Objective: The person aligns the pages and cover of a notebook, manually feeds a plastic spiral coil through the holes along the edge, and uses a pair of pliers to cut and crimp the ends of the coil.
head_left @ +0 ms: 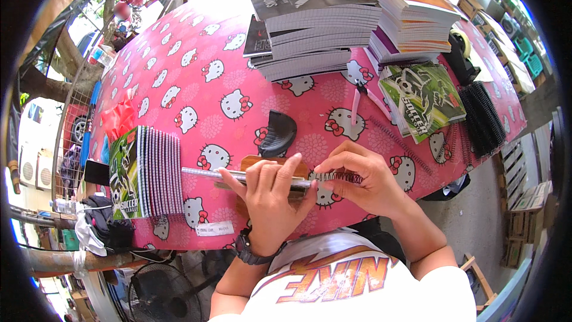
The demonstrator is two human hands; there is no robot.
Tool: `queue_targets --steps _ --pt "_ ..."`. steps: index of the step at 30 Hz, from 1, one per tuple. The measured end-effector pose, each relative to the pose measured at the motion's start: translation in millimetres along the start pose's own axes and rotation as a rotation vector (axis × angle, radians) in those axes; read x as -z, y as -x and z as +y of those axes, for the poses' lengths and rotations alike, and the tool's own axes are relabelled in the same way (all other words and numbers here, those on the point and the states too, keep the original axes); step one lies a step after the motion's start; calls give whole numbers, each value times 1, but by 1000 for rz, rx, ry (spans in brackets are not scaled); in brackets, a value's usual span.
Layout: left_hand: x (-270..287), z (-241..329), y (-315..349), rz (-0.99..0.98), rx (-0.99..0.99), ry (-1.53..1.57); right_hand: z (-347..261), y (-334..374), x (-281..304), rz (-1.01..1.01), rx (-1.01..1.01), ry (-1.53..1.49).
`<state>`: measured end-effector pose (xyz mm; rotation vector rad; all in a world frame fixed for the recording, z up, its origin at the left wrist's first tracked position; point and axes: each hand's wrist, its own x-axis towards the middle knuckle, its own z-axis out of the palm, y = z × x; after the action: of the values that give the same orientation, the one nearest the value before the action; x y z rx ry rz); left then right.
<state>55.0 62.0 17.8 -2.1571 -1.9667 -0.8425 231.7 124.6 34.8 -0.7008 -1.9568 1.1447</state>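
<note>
My left hand [271, 188], with a black watch on its wrist, grips a thin notebook [199, 172] held on edge, spine toward the right. At that end, my right hand [360, 179] pinches a dark spiral binding coil [345, 176], which meets the notebook's edge. How far the coil is threaded is hidden by the fingers. Under the left hand lies a brown wooden board [255, 160], mostly covered. Just beyond it stands a black curved piece [280, 133]. Pink-handled pliers [358, 100] and a loose coil [405, 148] lie beyond my right hand.
Coil-bound notebooks [159, 173] are stacked at the left. Tall notebook stacks [322, 33] [417, 15] stand at the back. At right are green-covered booklets [422, 98], a bundle of black coils [482, 120] and a tape dispenser [463, 59]. A paper slip [214, 228] lies near the front edge.
</note>
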Motion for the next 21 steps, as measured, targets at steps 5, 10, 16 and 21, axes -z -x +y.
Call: queue_targets --steps 5,10,16,21 --pt "-8 5 2 121 -16 23 5 -3 -7 6 26 -17" --pt "-11 7 3 133 -10 24 7 -8 -12 14 61 54" --pt "-10 5 5 121 -17 11 3 -16 -12 13 156 129" --pt "-9 5 5 101 -23 -3 4 -19 -10 -16 249 189"
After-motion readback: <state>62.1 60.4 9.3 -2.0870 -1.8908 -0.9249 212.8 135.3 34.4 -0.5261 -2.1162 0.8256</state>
